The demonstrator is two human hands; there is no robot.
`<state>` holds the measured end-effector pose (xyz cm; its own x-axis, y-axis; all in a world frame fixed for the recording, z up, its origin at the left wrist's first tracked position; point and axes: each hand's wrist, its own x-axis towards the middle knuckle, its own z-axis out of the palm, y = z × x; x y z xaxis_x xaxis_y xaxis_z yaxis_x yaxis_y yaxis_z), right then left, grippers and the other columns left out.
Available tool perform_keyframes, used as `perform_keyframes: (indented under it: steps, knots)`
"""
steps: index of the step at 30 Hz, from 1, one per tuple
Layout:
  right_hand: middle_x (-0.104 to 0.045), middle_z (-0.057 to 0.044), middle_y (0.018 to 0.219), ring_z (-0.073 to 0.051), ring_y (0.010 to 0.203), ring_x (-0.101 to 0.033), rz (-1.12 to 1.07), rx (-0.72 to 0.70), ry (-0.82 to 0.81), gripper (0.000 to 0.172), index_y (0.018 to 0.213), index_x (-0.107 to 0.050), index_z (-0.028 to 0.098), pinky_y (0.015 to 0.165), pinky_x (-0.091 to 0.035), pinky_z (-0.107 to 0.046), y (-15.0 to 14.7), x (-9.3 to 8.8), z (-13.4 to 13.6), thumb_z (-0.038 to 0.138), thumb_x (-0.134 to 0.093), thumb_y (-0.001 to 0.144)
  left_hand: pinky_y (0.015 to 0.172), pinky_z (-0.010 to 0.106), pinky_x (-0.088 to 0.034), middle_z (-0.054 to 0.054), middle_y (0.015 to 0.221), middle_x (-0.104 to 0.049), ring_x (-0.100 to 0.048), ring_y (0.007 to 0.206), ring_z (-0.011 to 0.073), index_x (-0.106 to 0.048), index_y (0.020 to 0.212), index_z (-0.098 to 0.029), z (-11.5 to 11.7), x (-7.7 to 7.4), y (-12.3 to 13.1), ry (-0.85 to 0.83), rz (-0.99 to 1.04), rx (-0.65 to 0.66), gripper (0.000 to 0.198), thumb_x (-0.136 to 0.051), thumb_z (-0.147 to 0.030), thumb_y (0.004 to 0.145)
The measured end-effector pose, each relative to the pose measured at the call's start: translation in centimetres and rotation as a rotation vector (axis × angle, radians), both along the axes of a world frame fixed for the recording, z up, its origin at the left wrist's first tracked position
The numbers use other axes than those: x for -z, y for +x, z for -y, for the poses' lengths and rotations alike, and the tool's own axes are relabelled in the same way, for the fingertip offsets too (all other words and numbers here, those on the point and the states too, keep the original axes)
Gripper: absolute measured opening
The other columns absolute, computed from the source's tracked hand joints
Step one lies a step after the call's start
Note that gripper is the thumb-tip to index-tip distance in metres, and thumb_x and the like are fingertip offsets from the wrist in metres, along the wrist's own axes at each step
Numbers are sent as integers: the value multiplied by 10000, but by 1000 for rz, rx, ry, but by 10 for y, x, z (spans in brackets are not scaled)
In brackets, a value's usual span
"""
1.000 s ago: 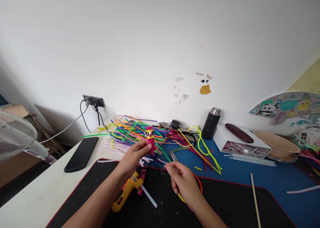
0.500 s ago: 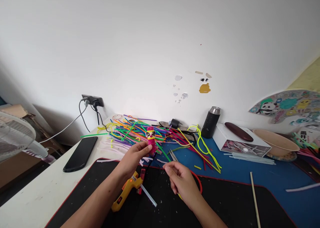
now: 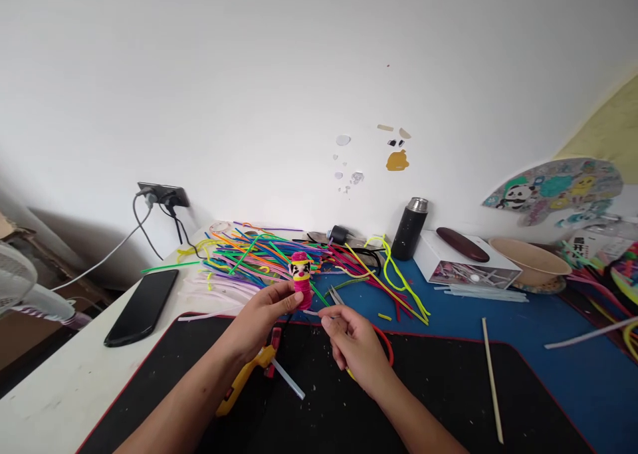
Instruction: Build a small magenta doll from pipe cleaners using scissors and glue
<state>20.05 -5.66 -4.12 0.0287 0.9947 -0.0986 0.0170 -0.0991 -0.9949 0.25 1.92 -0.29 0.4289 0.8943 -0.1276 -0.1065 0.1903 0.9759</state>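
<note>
At the far side, across the whole width, a white wall (image 3: 249,95). In front of it, a table (image 3: 60,374), white at the left and blue at the right, with a black mat (image 3: 428,401) of red edge on the near part. On the far middle of the table, a wide loose heap of coloured fuzzy strands (image 3: 249,261). At the left edge, only partly in view, a white fan (image 3: 17,278). At the far right, a white box (image 3: 423,258), and just to the right of it a beige bowl (image 3: 533,261). In the middle, a left hand (image 3: 264,314), with thumb and fingers clamped on a small figure (image 3: 302,296). To the right and a little nearer, a right hand (image 3: 356,347), with fingers curled and thumb close to forefinger; cannot tell of any grip. Just left of the white box, a black bottle (image 3: 409,231); on the left, lying flat, a black phone (image 3: 142,308). Near, partly behind the left forearm, a yellow glue gun (image 3: 242,377). Behind the right hand, partly hidden, scissors (image 3: 387,347) with red on the handle. Smallest, the figure: magenta, yellow-banded, upright in front of the heap.
</note>
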Motion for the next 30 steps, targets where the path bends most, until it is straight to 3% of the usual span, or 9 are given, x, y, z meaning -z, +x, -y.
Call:
perform_keyframes:
  steps: [7,18,22,25,30]
  knots:
    - [-421,122,555,-88,401,-415,-50,-30,6,657,1104,-712,192,429,-312,-230,0,-8,4,804,-735,868,1008,380,-514,85,1041,-821,-700,1039,299,-874,959,-229,12,-3,7,-16,-34,140,418,-969,-561,724]
    - [-508,105,627,-74,409,-427,-96,-64,-19,595,1159,-719,186,408,-332,-225,0,-3,4,692,-810,859,1068,429,-490,86,1085,-835,-711,1089,330,-872,1008,-220,15,2,12,-70,-22,217,483,-973,-590,715]
    - [-480,112,586,-80,404,-422,-71,-54,-31,549,1062,-718,189,412,-319,-232,1,-4,3,695,-800,864,1073,446,-499,94,1064,-838,-713,1072,337,-876,1011,-219,15,-2,13,-58,-33,223,520,-972,-619,693]
    - [-483,106,592,-80,398,-420,-89,-24,-39,551,1017,-701,195,411,-288,-236,5,-5,1,715,-789,859,1019,435,-524,92,1083,-824,-704,1041,324,-862,1140,-229,11,-7,8,-36,-104,175,590,-956,-622,711]
    - [-423,125,508,-86,370,-393,-91,40,-110,596,963,-676,195,408,-252,-237,13,-9,-4,760,-796,817,883,361,-532,69,1039,-785,-676,1048,306,-807,1250,-235,0,-11,-6,56,-210,-14,631,-905,-622,760]
